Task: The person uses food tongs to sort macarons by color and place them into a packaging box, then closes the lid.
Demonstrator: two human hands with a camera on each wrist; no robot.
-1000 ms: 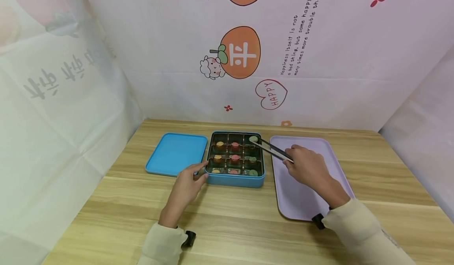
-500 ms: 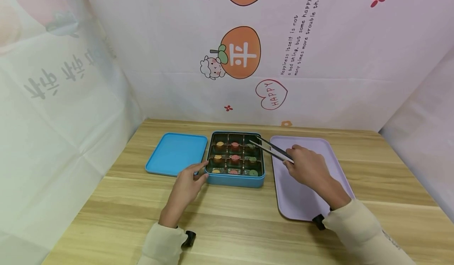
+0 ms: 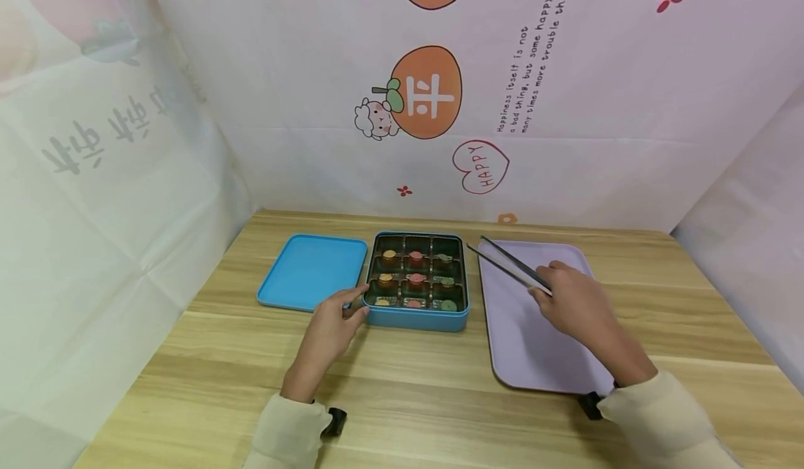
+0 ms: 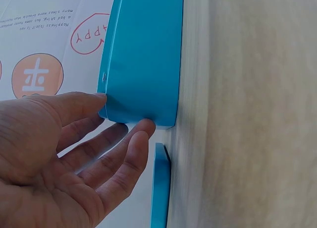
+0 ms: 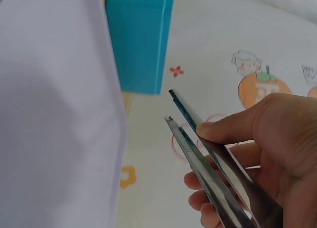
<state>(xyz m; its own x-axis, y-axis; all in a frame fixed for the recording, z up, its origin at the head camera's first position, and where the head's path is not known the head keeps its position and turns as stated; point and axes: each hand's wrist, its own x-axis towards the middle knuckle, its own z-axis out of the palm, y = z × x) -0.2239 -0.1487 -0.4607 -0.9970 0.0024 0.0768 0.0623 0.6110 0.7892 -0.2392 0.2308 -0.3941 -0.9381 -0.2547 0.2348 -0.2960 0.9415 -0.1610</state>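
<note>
My left hand (image 3: 334, 327) holds the near left corner of a blue tin box (image 3: 417, 321), thumb at the rim and fingers along the side. Inside, a dark divided insert carries small round yellow pieces (image 3: 386, 278), pink pieces (image 3: 417, 278) and green pieces (image 3: 448, 306) that look like macarons, sorted by colour in columns. Over the tray, right of the box, my right hand (image 3: 579, 305) grips metal tongs (image 5: 208, 171). Their serrated tips stand apart with nothing between them, pointing toward the back. The right wrist view shows my thumb on one arm, fingers under the other.
A lilac tray (image 3: 534, 371) lies right of the box, under my right hand. The blue lid (image 3: 312, 271) lies flat on the wooden table (image 3: 408, 399) to the left. A white printed cloth (image 3: 301, 106) hangs behind the table's back edge.
A green piece between the tongs' tips went down into the back right compartment, and the tips parted. My right hand then drew the tongs right, over the tray. My left hand stayed put.
</note>
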